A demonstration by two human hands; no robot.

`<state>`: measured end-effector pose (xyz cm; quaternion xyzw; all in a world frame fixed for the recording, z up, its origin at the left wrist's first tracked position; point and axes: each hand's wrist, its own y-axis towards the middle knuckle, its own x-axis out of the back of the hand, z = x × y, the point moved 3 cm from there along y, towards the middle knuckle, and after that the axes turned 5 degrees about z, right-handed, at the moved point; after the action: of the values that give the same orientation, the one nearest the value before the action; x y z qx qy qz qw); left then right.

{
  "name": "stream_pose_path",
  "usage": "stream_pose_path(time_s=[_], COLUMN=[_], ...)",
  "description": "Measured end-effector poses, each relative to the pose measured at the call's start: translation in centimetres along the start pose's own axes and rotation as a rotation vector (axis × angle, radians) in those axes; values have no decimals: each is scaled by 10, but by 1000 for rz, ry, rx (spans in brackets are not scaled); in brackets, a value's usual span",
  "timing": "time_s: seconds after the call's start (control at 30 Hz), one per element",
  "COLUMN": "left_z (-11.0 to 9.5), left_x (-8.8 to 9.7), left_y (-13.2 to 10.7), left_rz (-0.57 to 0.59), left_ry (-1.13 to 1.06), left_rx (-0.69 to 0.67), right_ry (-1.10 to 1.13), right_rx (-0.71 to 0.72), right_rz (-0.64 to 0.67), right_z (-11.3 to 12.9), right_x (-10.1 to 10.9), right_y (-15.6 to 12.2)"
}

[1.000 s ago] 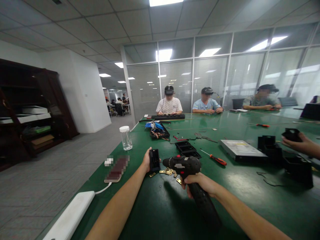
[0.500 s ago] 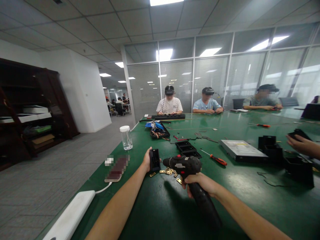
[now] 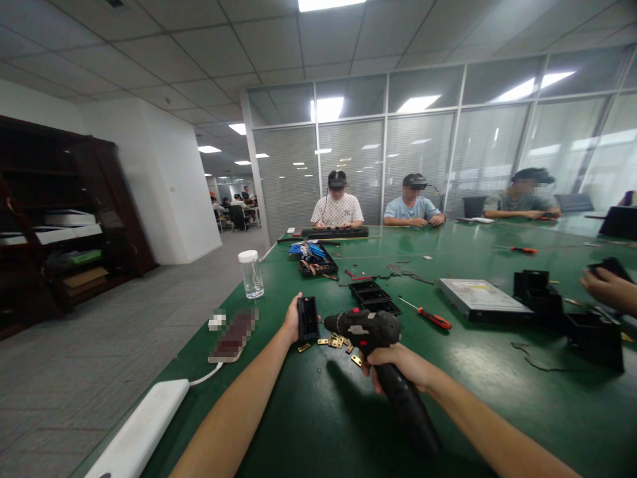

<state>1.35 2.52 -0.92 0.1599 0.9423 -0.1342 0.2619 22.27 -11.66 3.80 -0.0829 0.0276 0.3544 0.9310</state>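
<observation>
My left hand (image 3: 292, 320) grips a small black plastic case (image 3: 308, 318) by its left side, its open hollow facing me. My right hand (image 3: 395, 365) is wrapped round the handle of a black cordless drill (image 3: 368, 325) with red details. The drill points left, and its tip meets or nearly meets the case's right side; I cannot tell if they touch. Several small brass-coloured plates (image 3: 338, 341) lie on the green table (image 3: 318, 425) below the drill's chuck. Behind the drill rest black open trays (image 3: 371, 294).
An orange-handled screwdriver (image 3: 434, 319) and a disc drive (image 3: 480, 299) lie to the right, near black boxes (image 3: 594, 338). Leftward are a water bottle (image 3: 252, 275), a phone (image 3: 233, 337) and a white power strip (image 3: 142, 428). A co-worker's hand (image 3: 610, 289) holds a black part; three people sit opposite.
My hands, the case and the drill have stayed practically still. At the right, the co-worker's hand with the black part has shifted slightly to the right.
</observation>
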Motion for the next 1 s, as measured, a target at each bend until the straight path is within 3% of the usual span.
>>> stream_pose_path(time_s=[0.37,0.8,1.0], left_z=[0,1,1], left_x=[-3,-2,1], left_y=[-2,-1,1], left_rz=[-35,-19,16], left_ry=[-39,-50,-8], left_rx=[13,14,-9], right_ry=[11,2,0], right_rx=[-6,23,-15], right_rz=[-2,40,1], right_z=[-2,1,0], right_x=[1,-1,1], right_y=[1,-1,-1])
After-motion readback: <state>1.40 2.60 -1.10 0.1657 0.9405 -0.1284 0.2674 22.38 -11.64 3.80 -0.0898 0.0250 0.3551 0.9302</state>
